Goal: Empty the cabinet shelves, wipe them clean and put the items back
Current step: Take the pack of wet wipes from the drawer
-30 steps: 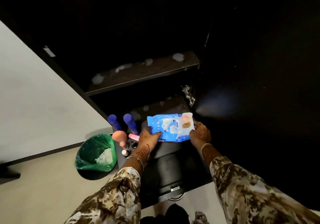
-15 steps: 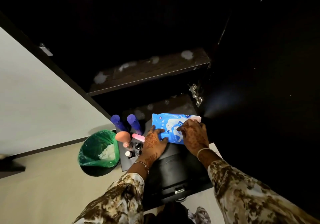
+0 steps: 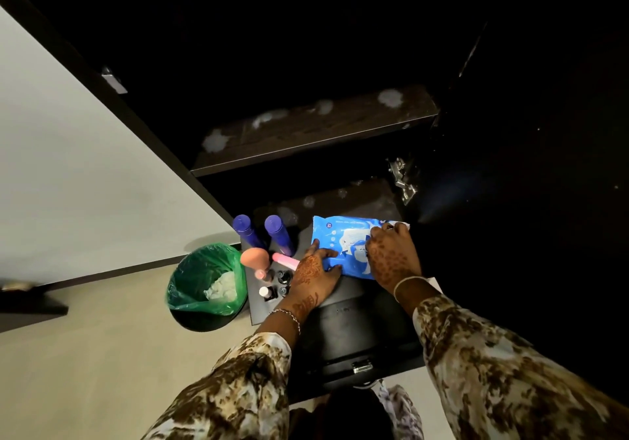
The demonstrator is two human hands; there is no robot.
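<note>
Left hand grip clasps the blue plastic wipes pack; right hand grip pinches its far-right white flap. Peel slowly, keeping the pack flat.

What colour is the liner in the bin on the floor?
Green. The bin liner is translucent green plastic, clearest in the head view.
</note>
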